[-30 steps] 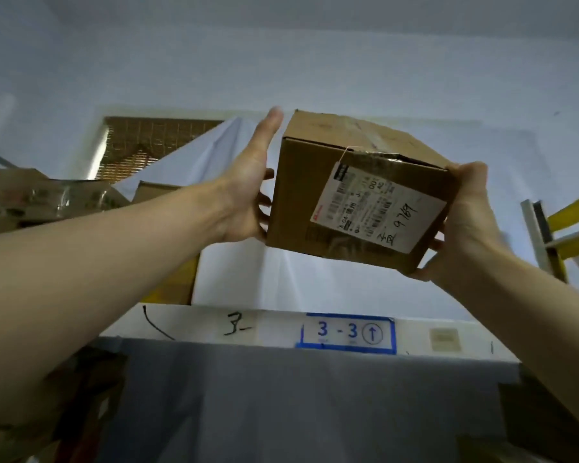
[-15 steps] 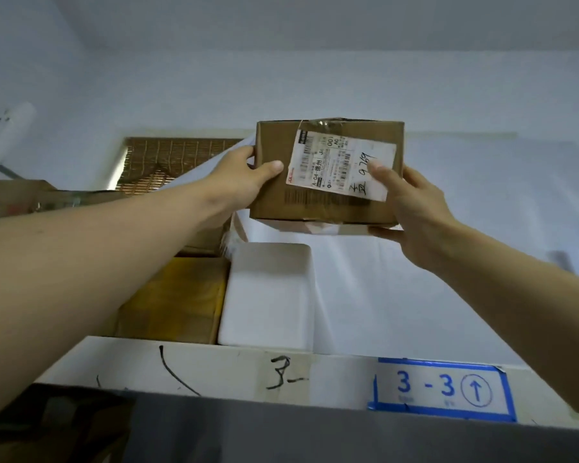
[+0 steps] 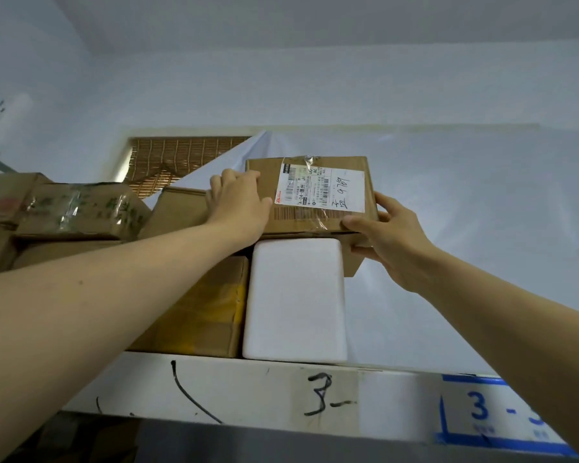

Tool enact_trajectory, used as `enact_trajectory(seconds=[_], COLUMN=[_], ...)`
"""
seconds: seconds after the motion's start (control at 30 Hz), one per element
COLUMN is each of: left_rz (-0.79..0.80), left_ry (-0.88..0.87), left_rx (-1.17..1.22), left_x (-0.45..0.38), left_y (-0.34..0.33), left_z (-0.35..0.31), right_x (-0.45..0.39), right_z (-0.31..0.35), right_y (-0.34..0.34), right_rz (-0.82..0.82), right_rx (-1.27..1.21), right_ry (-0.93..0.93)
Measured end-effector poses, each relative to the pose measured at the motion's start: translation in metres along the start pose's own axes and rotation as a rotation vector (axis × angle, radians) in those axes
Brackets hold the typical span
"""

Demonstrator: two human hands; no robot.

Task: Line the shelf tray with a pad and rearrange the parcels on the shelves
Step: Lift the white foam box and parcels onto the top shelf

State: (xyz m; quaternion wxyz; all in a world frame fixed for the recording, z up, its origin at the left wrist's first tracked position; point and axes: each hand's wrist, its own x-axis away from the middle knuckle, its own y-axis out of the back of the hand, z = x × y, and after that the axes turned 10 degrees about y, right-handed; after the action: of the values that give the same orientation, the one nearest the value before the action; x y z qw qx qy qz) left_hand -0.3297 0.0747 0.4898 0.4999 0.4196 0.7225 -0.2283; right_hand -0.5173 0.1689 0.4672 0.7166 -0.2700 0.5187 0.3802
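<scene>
Since the earlier frames, cardboard box point(image 3: 315, 198) has come down from mid-air, turned label-up, and now sits on top of the white foam box point(image 3: 295, 299) at the back of the shelf point(image 3: 248, 385). Both hands have followed it in and remain on it.

Left hand point(image 3: 238, 203): palm and fingers laid flat over the box's upper left corner, pressing rather than wrapping. Grip counts as closed on the box by contact. Likely purpose: steady it and push it toward the neighbouring brown parcels point(image 3: 77, 208).

Right hand point(image 3: 385, 235): thumb on the top face near the front right corner, fingers under the lower edge. Closed pinch on the box, carrying part of its weight. The right end of the box overhangs the foam box, which probably explains the support from beneath.

White pad point(image 3: 448, 245) already lines the shelf floor and runs up the back; one corner is folded down at rear left, exposing a woven blind point(image 3: 181, 158).

Shipping label point(image 3: 318, 188) faces outward and up, presumably so the handwritten number stays readable.

Yellow-taped carton point(image 3: 211, 312) sits just beside the foam box, touching it.

Judgement: placing step nearly done; release not yet made.
</scene>
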Motion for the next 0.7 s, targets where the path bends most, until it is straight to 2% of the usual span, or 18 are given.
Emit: enact_trajectory(seconds=[0.2,0.43,0.7], left_rz=[-0.059,-0.180,-0.241], left_ry=[-0.015,0.023,0.060], left_rx=[-0.013,-0.045,-0.108], left_x=[0.007,0.012,0.026], left_y=[-0.016,-0.033,-0.049], left_z=[0.008,0.013,0.013], right_x=[0.001,0.004,0.013], right_z=[-0.013,-0.013,-0.016], right_y=[-0.002,0.007,0.019], right_rz=[0.024,0.155,0.212], right_rx=[0.049,0.088,0.100], right_ry=[-0.030,-0.060,-0.101])
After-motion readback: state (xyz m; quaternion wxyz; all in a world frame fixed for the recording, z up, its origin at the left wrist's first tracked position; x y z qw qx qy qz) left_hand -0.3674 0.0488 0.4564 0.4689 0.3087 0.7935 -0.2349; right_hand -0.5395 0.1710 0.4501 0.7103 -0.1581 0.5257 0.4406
